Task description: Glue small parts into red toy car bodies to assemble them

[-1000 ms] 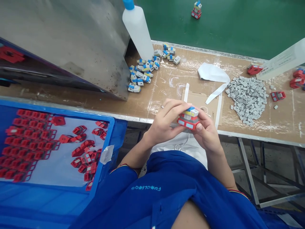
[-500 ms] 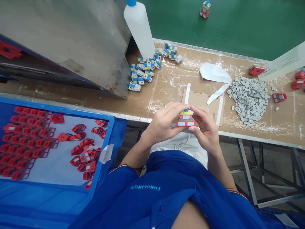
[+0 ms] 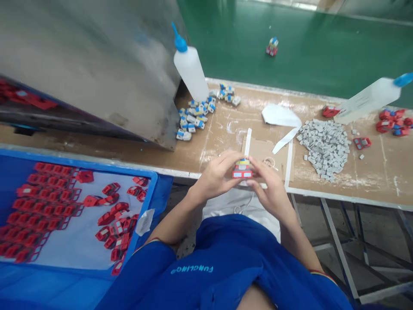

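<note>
Both my hands meet at the near edge of the cardboard-covered table [image 3: 355,181]. My left hand [image 3: 219,174] and my right hand [image 3: 269,185] are closed around a small toy piece [image 3: 242,168], red at the bottom with grey, yellow and blue parts stacked on top. A white strip [image 3: 248,140] lies on the table just beyond my fingers.
A blue tray [image 3: 151,181] of red pieces sits at my left. Blue-grey-white parts [image 3: 195,116] lie by a blue-capped white bottle [image 3: 190,73] and a metal housing [image 3: 97,64]. At the right are a grey parts heap [image 3: 324,142], another bottle [image 3: 368,99] and red pieces [image 3: 393,120]. One assembled toy [image 3: 272,46] stands on the green floor.
My hands have turned the toy piece level and moved it slightly away from me, toward the table. The camera has tilted up, so more of the green floor shows.
</note>
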The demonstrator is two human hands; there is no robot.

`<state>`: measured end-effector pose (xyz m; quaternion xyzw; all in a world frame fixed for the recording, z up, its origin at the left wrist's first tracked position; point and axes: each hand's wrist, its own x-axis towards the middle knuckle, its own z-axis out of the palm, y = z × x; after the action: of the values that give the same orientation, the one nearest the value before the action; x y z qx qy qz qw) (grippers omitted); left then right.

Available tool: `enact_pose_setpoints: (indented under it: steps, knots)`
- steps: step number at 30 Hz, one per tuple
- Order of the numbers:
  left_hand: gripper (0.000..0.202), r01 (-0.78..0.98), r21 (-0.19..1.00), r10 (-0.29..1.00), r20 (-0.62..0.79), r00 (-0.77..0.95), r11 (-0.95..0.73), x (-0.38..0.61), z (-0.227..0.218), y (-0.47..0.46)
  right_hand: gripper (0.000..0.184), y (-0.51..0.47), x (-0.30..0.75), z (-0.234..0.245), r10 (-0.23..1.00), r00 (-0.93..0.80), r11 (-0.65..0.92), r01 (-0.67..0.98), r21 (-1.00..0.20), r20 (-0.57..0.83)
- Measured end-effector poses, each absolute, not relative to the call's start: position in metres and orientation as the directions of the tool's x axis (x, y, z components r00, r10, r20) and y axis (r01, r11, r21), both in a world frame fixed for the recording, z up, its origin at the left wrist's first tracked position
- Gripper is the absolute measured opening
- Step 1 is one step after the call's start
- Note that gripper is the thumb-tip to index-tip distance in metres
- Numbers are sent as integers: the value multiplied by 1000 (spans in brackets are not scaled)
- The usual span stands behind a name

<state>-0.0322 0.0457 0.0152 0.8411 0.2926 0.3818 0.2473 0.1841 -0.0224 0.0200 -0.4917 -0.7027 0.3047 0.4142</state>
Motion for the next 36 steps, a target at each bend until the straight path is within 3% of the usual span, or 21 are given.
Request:
enact_pose_setpoints:
  steps: [3,5,9,11,14,20,25,30,36]
  knots:
    - [47,394,662,754,431,496,-638,-36,24,79,47,-33,208,42,930,-242,361,471,-805,275]
    - [51,469,664,799,362,480,-582,-29,28,115,40,-39,228,44,933,-181,359,452,-817,310]
    - [45,631,644,874,129,468,-433,19,25,217,25,-38,260,7,916,301,107,456,-883,266]
    - [44,729,575,904,45,425,-371,53,22,277,36,-35,268,-24,807,554,-45,403,-914,205]
    - [41,794,514,926,4,377,-326,94,19,367,48,-32,271,-65,673,724,-190,369,-910,153]
    - [39,871,396,948,-6,319,-291,117,20,505,47,-33,257,-89,671,730,-326,450,-832,132]
    - [46,880,363,940,-30,341,-308,119,16,546,44,-31,246,-90,595,796,-384,406,-829,114]
    - [46,818,417,892,-37,450,-395,118,37,518,44,-31,250,-95,625,771,-368,430,-824,124]
    - [46,569,539,749,195,633,-621,92,103,416,59,-23,263,-90,685,712,-301,474,-828,158]
